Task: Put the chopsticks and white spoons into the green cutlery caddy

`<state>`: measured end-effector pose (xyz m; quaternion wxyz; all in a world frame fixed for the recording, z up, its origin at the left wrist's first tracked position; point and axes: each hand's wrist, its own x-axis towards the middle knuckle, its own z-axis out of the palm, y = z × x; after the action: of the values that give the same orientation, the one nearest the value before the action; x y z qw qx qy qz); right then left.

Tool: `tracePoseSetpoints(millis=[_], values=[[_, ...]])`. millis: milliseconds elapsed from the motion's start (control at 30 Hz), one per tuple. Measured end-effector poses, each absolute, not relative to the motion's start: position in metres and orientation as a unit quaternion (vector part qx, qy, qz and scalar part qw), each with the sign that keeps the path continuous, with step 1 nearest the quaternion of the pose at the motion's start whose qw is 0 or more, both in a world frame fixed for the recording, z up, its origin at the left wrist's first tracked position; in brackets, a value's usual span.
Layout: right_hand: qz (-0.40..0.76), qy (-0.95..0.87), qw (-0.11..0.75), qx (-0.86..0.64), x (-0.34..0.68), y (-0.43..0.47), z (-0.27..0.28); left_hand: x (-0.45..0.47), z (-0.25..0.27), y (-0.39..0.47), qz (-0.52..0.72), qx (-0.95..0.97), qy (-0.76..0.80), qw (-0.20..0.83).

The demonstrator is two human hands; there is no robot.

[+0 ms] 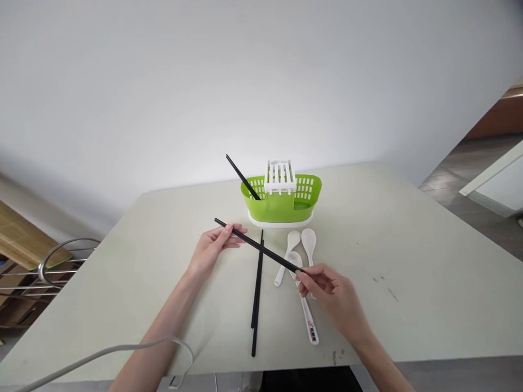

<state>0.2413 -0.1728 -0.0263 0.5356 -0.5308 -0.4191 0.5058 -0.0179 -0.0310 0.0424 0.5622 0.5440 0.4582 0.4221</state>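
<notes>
A pair of black chopsticks point(265, 250) is held slantwise above the table between both hands. My left hand point(214, 245) pinches them near their thin tips. At the thicker ends, my right hand point(324, 286) is closed on them, over the white spoons. Below the held pair, two more black chopsticks point(257, 299) lie on the table, slightly crossed. Several white spoons lie beside them: a short one point(292, 242), one at the right point(309, 239) partly behind my right hand, and a long-handled one point(308, 321) with a printed mark.
A green basket point(281, 207) with a white slatted rack point(280, 177) stands near the wall. Black chopsticks point(241, 175) lean in its left compartment. A grey cable point(122, 348) crosses the table's front left corner. A metal wire rack point(44, 275) stands left of the table.
</notes>
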Motion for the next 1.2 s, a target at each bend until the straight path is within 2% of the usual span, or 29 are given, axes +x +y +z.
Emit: tracePoseSetpoints(millis=[67, 300, 533, 700, 900, 1200], values=[[0.504, -0.425, 0.533, -0.530, 0.241, -0.173, -0.026, -0.026, 0.051, -0.032, 0.418, 0.555, 0.497, 0.519], [0.492, -0.463, 0.531, -0.512, 0.238, -0.175, -0.022, -0.030, 0.080, -0.042, 0.404, 0.593, 0.511, 0.473], [0.436, -0.475, 0.571, -0.509, 0.238, -0.175, -0.023, -0.062, 0.152, -0.017, 0.532, 0.577, 0.509, 0.354], [0.415, -0.511, 0.552, -0.512, 0.236, -0.174, -0.024, -0.069, 0.197, 0.001, 0.585, 0.580, 0.510, 0.247], [0.449, -0.494, 0.559, -0.492, 0.238, -0.173, -0.025, -0.044, 0.196, 0.032, 0.543, 0.598, 0.540, 0.235], [0.479, -0.473, 0.562, -0.479, 0.239, -0.171, -0.024, -0.005, 0.188, 0.064, 0.435, 0.611, 0.604, 0.269]])
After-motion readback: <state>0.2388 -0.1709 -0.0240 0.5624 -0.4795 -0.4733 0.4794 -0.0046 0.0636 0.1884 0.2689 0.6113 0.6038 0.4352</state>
